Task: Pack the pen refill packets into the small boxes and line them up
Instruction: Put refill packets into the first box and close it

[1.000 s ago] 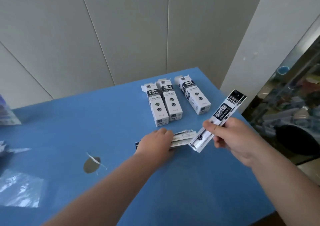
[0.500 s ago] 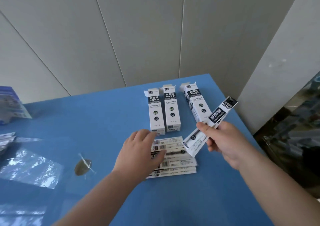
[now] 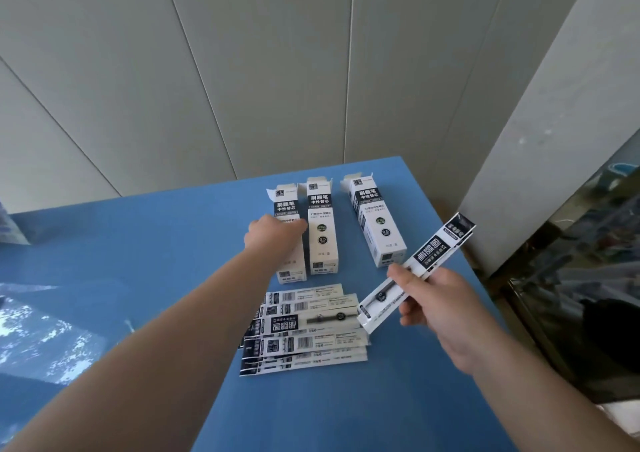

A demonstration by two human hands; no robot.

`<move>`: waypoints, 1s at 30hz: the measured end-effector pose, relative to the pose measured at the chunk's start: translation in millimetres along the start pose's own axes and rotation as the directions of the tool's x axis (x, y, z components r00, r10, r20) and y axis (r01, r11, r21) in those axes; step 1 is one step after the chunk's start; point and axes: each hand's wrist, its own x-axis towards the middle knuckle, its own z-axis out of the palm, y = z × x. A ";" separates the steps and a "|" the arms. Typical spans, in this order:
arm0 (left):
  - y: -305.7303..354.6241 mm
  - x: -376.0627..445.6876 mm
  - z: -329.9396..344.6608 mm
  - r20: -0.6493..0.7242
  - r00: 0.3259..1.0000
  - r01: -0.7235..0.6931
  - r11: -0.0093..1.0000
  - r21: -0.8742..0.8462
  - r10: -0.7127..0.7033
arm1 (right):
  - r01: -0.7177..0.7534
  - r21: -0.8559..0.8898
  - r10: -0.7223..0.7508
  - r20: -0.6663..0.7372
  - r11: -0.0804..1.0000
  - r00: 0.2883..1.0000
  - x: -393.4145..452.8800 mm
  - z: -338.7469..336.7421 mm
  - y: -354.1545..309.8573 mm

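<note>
Under left hand point(image 3: 273, 235) (blurred): box point(image 3: 289, 240)

left hand point(image 3: 273, 235): bare, no ring or glove | right hand point(image 3: 438, 308): bare, short nails | both forearms: bare, entering from 7 and 5 o'clock | sleeves: not visible

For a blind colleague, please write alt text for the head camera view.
The left hand reaches onto the leftmost of three boxes lying on a blue table, while the right hand holds one refill packet in the air. More packets lie in a loose pile in front of the boxes.
</note>
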 end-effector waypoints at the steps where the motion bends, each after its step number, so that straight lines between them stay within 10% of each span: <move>1: 1.0 0.0 0.0 0.003 1.000 0.001 1.000 0.030 -0.001 | 0.004 -0.012 -0.004 0.001 1.000 1.000 0.5 -0.7 -1.3; 10: -20.5 -16.4 -31.1 -0.120 0.985 -0.153 0.945 -0.289 0.123 | 0.054 0.058 -0.055 0.018 0.997 0.998 19.6 39.3 -18.9; 23: -149.6 -119.4 -63.0 -0.388 0.605 -0.676 0.706 0.211 0.696 | 0.372 0.238 -0.397 0.070 0.897 0.915 -41.4 102.7 -75.6; 30: -166.2 -137.9 -56.6 -0.379 0.522 -0.771 0.613 0.174 0.764 | 0.563 -0.143 -0.554 0.100 0.814 0.826 -65.7 139.2 -69.6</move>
